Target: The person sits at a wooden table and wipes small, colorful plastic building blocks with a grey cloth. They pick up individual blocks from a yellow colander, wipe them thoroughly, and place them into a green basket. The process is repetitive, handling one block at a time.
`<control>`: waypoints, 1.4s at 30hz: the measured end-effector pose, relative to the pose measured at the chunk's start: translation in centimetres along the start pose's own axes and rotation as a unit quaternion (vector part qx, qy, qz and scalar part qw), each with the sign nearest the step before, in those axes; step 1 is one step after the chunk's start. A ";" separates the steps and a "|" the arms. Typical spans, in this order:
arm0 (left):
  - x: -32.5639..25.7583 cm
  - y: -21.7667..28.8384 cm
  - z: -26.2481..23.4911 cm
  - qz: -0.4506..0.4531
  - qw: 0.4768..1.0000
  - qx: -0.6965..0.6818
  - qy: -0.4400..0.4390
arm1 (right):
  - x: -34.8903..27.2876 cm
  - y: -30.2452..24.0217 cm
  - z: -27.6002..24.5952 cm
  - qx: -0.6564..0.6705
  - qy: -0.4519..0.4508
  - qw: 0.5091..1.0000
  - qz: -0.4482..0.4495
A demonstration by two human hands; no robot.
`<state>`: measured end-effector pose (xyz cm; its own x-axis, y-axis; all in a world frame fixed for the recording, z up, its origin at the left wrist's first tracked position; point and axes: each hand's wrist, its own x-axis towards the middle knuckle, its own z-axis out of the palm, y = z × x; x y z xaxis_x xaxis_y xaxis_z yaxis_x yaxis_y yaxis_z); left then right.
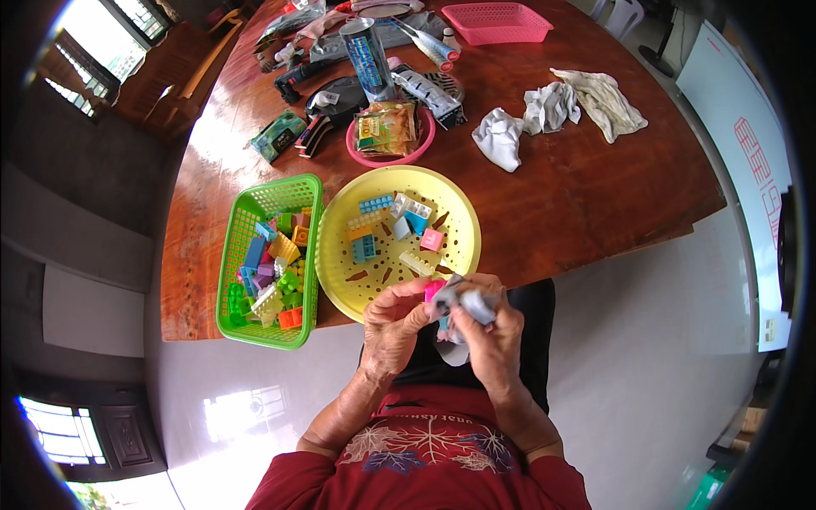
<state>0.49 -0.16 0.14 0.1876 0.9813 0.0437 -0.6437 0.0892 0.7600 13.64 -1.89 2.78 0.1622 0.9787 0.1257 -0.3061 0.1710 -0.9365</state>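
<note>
Above my lap, by the near edge of the table, my left hand (pixel 391 330) pinches a bright pink toy building block (pixel 433 289). My right hand (pixel 496 342) grips a crumpled grey cloth (pixel 456 352) pressed against that block, which partly hides it. Just beyond both hands is a yellow perforated basin (pixel 337 270) holding several blocks, among them a pink block (pixel 432 240), a cream block (pixel 416 263) and a blue block (pixel 364 248). To its left stands a green plastic basket (pixel 315 259) with many mixed coloured blocks.
Behind the basin, a pink bowl (pixel 427 143) holds packets, with a tall can (pixel 368 61) beside it. White cloths (pixel 500 138) lie to the right on the wooden table (pixel 586 204). Farther back are rackets (pixel 425 42) and a pink basket (pixel 501 36).
</note>
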 end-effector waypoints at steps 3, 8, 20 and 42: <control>-0.2 0.6 0.7 -0.020 0.998 0.054 -0.020 | 1.1 0.4 -1.2 0.099 0.020 0.990 0.095; 0.1 0.4 1.3 -0.080 0.995 -0.041 0.037 | 1.2 1.8 -1.6 -0.218 -0.008 0.959 -0.179; -0.2 0.6 0.2 -0.021 0.992 0.115 -0.039 | 0.6 1.6 -3.3 0.060 -0.075 0.985 0.145; -1.0 0.5 0.5 -0.027 0.987 0.150 -0.043 | 0.8 2.9 -2.3 0.252 0.002 0.950 0.187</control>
<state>0.35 -1.13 0.77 0.2862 0.9572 0.0428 -0.3850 0.0740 0.9200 15.01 -0.84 -0.60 -0.0420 0.9815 -0.1867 -0.7531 -0.1539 -0.6397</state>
